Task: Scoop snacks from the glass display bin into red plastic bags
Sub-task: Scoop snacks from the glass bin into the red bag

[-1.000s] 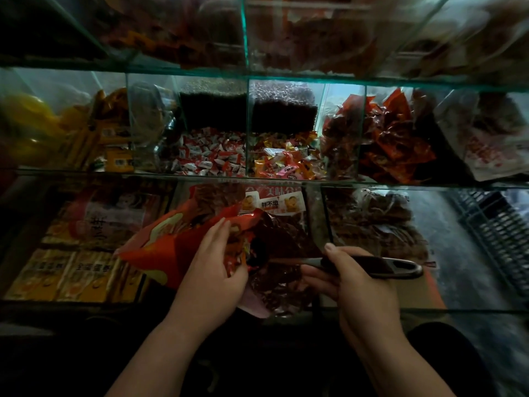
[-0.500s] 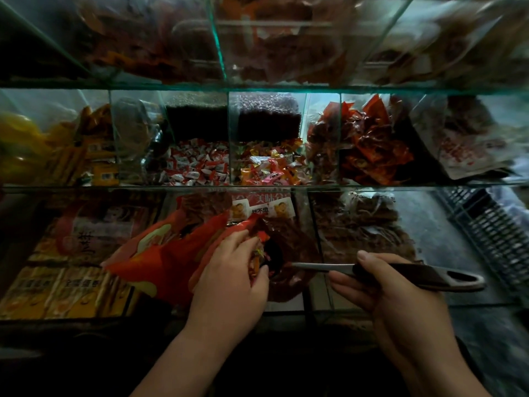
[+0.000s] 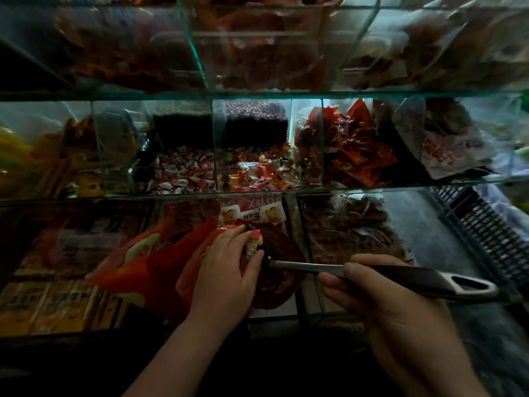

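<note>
Since one second ago, the right hand (image 3: 400, 305) has shifted toward 3 o'clock, so that more of the bare metal shaft shows between the two hands. Its fingers are curled round the dark handle of the scoop (image 3: 415, 277), with the thumb laid on top. The scoop lies nearly level, its handle end pointing to 3 o'clock and its dark bowl at the mouth of the red plastic bag (image 3: 160, 267). The left hand (image 3: 226, 270) pinches the rim of the bag's mouth between thumb and curled fingers; the bag itself trails away toward 9 o'clock. The bowl touches the heap of brown snacks (image 3: 283, 265), which lies in the middle compartment of the lowest tier of the glass display bin (image 3: 289, 213). A printed label (image 3: 252, 209) stands at 12 o'clock of that heap.

At 9 o'clock, the neighbouring compartment holds yellow packets (image 3: 57, 305); at 3 o'clock, another holds more brown snacks in clear wrap (image 3: 349, 224). On the glass tier above, from 11 to 1 o'clock, lie red-and-white wrapped candies (image 3: 183, 173), mixed bright candies (image 3: 257, 176) and red packets (image 3: 357, 150). Grey floor (image 3: 423, 224) and a black slatted crate (image 3: 486, 224) show at 3 o'clock. Lighting is dim throughout.
</note>
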### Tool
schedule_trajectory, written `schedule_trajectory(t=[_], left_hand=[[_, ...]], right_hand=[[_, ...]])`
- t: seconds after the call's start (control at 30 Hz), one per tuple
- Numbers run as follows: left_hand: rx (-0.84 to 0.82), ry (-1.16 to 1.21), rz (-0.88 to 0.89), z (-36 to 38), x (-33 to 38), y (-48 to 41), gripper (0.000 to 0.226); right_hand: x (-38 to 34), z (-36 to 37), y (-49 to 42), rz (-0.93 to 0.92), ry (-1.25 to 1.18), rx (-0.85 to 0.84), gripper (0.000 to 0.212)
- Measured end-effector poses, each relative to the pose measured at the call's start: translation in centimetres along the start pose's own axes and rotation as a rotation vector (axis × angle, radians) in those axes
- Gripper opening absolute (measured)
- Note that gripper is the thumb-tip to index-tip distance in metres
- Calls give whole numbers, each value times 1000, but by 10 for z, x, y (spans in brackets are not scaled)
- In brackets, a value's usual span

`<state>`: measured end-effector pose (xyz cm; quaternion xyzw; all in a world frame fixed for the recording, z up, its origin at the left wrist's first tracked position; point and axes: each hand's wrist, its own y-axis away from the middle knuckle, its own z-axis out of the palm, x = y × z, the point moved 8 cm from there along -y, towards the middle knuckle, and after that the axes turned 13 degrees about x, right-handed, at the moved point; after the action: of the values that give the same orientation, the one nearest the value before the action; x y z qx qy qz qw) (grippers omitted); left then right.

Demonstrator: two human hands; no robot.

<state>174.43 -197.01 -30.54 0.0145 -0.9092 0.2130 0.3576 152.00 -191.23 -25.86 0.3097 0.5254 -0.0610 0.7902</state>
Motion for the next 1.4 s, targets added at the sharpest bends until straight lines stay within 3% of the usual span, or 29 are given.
schedule_trajectory(t=[0.07,0.43,0.67,0.83,0.97,1.03,1.1,1.17,1.23,1.3,1.4], left_hand=[[76,10,19,-2,3,-2,40],[235,7,163,-16,27,-24,42],[250,0,284,-15,55,-90,40],[82,-72,237,10,59,-143,52],[111,39,89,6,49,-162,58],[150,92,45,1,44,-155,55],[157,97,10,-1,35,-143,54],[136,93,-24,0,26,-132,55],[125,100,-41,0,19,-124,55],[122,102,-59,-1,15,-118,55],[112,109,-81,-3,14,-112,56]], right_hand=[[1,6,4,6,-4,-30,26],[-28,21,20,-121,-39,-74,14],[-52,45,-3,-113,-176,-54,18],[-52,67,-38,6,-275,-19,11],[-47,92,-76,14,-352,51,2],[-50,109,-90,-149,-213,62,7],[-70,122,-95,-599,121,74,6],[-86,143,-82,-1058,429,-24,8],[-84,157,-75,-1329,676,-168,18],[-76,161,-69,-1403,823,-255,30],[-72,152,-61,-1407,809,-270,29]])
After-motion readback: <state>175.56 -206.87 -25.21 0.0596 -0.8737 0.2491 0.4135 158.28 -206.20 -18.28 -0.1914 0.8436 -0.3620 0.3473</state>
